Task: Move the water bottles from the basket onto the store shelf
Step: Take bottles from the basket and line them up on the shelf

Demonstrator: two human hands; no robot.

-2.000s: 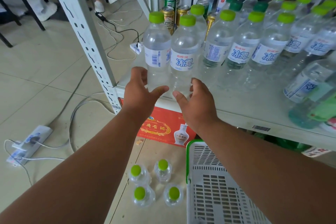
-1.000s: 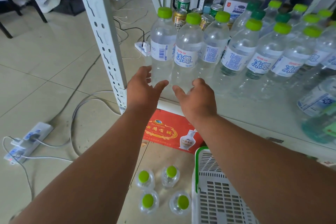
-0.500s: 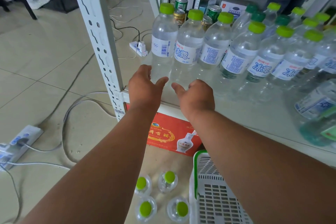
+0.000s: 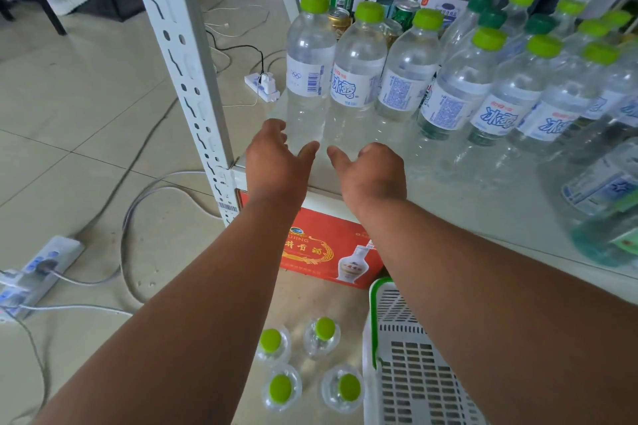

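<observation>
Head view: both my hands are out over the front edge of the store shelf (image 4: 448, 214), empty. My left hand (image 4: 276, 162) is spread with relaxed fingers just beside the base of the leftmost water bottle (image 4: 309, 79); whether it touches the plastic, I can't tell. My right hand (image 4: 371, 172) is loosely open, thumb pointing in, right at the foot of the second bottle (image 4: 357, 83). Both bottles stand upright in the front row, touching each other. Looks like the placing step is finishing; to do it well I'd draw the hands straight back and low so I don't knock the row over. The bottles are clear thin plastic, ribbed, round, with lime-green screw caps and blue-white paper labels; tall and narrow, so tippy. Shelf surface smooth pale metal. Four more bottles (image 4: 307, 366) stand on the tiled floor beside the white slotted plastic basket (image 4: 414, 373), whose visible part shows none inside.
</observation>
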